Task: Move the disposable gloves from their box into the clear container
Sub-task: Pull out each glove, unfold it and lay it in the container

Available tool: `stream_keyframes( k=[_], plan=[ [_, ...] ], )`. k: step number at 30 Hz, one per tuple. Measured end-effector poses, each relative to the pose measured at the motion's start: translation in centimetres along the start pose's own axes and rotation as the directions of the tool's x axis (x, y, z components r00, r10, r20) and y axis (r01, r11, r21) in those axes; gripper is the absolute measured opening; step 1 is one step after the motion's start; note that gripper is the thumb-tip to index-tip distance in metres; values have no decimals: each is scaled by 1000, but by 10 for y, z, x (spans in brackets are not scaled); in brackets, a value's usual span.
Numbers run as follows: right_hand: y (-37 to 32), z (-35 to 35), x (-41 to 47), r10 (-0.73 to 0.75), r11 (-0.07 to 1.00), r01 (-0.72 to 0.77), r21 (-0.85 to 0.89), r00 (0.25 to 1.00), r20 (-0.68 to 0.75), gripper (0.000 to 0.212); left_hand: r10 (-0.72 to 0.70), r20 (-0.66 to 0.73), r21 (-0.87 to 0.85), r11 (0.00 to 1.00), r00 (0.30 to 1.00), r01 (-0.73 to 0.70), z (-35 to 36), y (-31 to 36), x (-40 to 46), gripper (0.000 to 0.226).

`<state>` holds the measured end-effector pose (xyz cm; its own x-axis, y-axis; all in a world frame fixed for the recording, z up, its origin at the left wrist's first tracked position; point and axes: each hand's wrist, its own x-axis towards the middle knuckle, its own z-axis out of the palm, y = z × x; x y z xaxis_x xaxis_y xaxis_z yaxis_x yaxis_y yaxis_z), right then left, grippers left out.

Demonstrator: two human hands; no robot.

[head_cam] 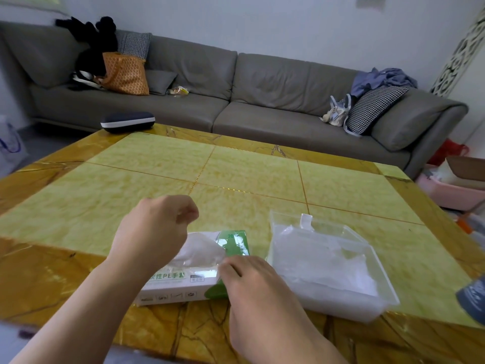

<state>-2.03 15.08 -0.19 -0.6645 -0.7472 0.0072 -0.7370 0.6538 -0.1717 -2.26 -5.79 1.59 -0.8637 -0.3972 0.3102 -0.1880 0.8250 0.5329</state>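
Observation:
A white and green glove box (pixel 183 285) lies on the table near the front edge. Thin clear gloves (pixel 202 250) bulge out of its top opening. My left hand (pixel 157 229) hovers over the box's left part, fingers curled; what it holds is hidden beneath it. My right hand (pixel 252 285) rests on the box's right end, and its fingertips pinch the edge of the protruding gloves. To the right stands the clear container (pixel 383 279), with a heap of clear gloves (pixel 322 261) lying inside it.
The yellow marble table (pixel 236 169) stretches away behind the box. A dark case (pixel 127 122) sits at its far left edge. A grey sofa (pixel 236 95) with bags and cushions stands beyond. A grey object (pixel 472 298) pokes in at the right edge.

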Motion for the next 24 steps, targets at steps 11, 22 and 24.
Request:
stream_keyframes(
  k=[11, 22, 24],
  plan=[
    [-2, -1, 1, 2, 1000, -2, -15, 1000, -1, 58, 69, 192, 40, 996, 979, -78, 10, 7, -4, 13],
    [-1, 1, 1, -1, 1000, 1, -28, 1000, -4, 59, -164, 78, -301, 936, 983, 180, 5, 3, 4, 31],
    [-1, 3, 1, -2, 999, 2, -33, 1000, -4, 60, -156, 67, -350, 921, 985, 170, 3, 5, 4, 29]
  ],
)
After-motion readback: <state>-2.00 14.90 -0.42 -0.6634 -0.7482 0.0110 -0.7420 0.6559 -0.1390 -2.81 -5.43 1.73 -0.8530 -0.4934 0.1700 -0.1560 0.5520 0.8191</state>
